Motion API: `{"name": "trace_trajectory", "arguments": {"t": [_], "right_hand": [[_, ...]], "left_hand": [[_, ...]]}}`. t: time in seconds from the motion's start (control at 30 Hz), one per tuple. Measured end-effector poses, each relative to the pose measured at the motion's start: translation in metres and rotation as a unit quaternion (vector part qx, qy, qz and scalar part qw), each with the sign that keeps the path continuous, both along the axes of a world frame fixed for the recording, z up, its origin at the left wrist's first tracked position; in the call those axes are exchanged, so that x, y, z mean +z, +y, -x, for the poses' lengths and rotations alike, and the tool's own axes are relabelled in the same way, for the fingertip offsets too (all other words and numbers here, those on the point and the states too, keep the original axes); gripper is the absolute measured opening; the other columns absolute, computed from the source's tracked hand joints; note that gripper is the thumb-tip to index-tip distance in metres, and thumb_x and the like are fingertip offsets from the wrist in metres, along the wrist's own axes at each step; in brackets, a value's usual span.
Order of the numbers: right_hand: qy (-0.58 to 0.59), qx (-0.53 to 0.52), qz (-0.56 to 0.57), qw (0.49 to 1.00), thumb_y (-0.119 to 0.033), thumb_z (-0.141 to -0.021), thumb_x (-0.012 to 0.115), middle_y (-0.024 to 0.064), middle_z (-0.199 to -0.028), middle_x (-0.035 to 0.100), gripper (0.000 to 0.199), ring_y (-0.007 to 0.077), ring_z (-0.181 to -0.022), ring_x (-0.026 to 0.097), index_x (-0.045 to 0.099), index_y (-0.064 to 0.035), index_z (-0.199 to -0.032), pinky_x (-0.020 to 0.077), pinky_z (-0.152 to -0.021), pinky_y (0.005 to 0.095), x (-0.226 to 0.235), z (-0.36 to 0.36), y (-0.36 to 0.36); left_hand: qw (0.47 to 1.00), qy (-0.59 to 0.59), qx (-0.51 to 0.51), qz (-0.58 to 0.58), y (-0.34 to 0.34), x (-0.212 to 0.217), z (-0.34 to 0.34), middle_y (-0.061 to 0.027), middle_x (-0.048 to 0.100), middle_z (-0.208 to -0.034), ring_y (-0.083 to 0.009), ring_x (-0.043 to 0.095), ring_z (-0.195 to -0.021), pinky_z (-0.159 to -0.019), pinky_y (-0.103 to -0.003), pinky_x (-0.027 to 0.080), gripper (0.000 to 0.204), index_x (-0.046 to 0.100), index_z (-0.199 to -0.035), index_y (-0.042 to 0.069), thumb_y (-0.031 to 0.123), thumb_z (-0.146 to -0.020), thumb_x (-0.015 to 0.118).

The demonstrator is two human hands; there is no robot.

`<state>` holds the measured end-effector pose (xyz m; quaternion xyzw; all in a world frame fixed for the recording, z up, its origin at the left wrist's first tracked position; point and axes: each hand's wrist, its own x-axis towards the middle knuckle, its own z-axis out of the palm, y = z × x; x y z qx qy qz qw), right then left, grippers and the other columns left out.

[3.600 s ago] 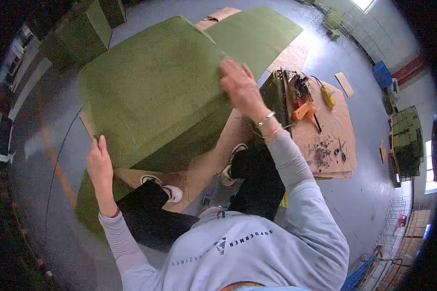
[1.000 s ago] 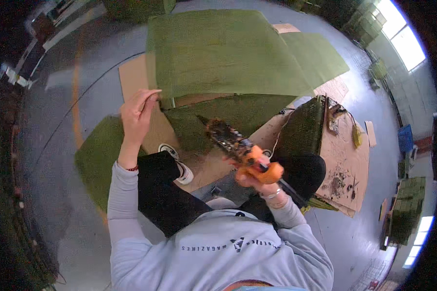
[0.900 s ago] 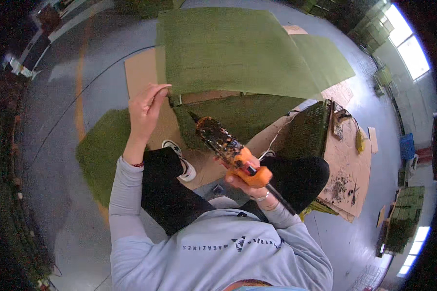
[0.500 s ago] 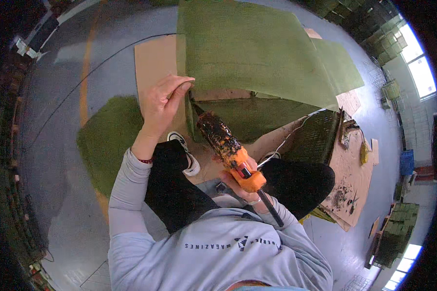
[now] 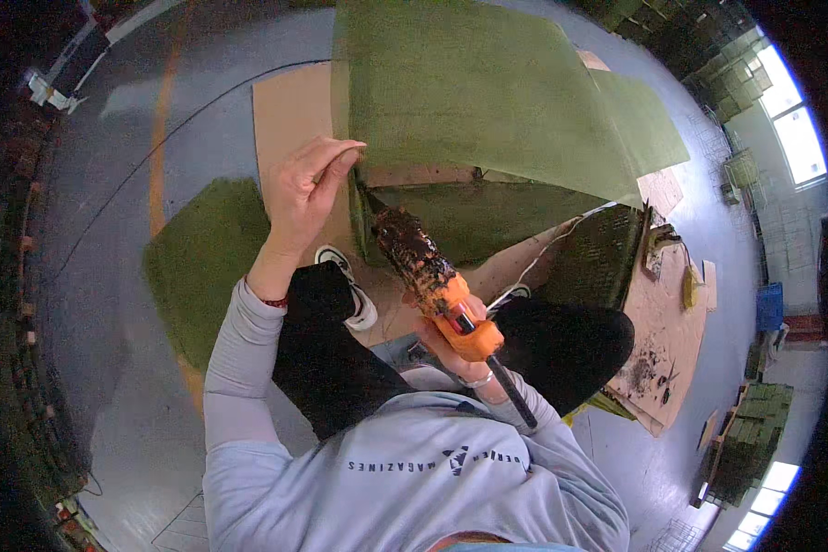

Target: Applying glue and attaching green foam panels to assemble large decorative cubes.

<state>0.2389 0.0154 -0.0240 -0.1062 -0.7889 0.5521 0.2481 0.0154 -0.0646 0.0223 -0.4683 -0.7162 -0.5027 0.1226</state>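
Note:
My left hand (image 5: pixel 302 191) is closed in a pinch at the near left corner of a green mesh sheet (image 5: pixel 469 83). The sheet's near edge is lifted, and more green mesh (image 5: pixel 442 216) shows beneath it. In my right hand (image 5: pixel 458 354) is an orange glue gun (image 5: pixel 460 317), its front half caked with dark brown and black residue. The gun's nozzle points up and left, close to the mesh corner just below my left fingertips. A black stick (image 5: pixel 513 394) pokes out of its back end. Whether the nozzle touches the mesh I cannot tell.
Cardboard (image 5: pixel 290 115) lies under the mesh. Another green mesh piece (image 5: pixel 202 267) is on the floor at left. To the right, a dark slatted crate (image 5: pixel 593 258) stands beside stained cardboard (image 5: pixel 649 368). A white cord (image 5: pixel 547 248) runs near the gun. My legs are on either side.
My left hand has shifted very slightly left and up with the mesh corner. The glue gun and right hand stay almost where they were.

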Motion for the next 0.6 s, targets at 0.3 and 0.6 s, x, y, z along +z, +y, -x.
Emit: {"name": "trace_trajectory", "arguments": {"t": [0.3,0.6], "right_hand": [[0.019,-0.003,-0.025,0.999,-0.008,-0.066,0.071,0.0058,-0.083,0.059,0.031,0.0204,-0.072,0.057,0.056,-0.0058,-0.094,0.0450,-0.064,0.0282,-0.013,-0.010,0.005],[0.004,-0.010,0.092,0.996,-0.008,-0.066,0.071,0.0054,-0.085,0.059,0.033,0.0203,-0.075,0.057,0.056,-0.0062,-0.096,0.0456,-0.066,0.0284,-0.014,-0.001,-0.008]], "left_hand": [[1.000,-0.012,0.003,-0.003,0.000,-0.002,-0.001,-0.0053,0.059,-0.071,-0.0138,0.056,-0.064,-0.057,-0.024,0.042,0.011,0.064,-0.089,0.005,0.011,-0.081,0.059],[0.999,-0.034,0.001,-0.025,0.002,-0.005,0.000,-0.0063,0.060,-0.073,-0.0156,0.057,-0.066,-0.059,-0.025,0.043,0.011,0.063,-0.089,0.003,0.011,-0.082,0.059]]}}
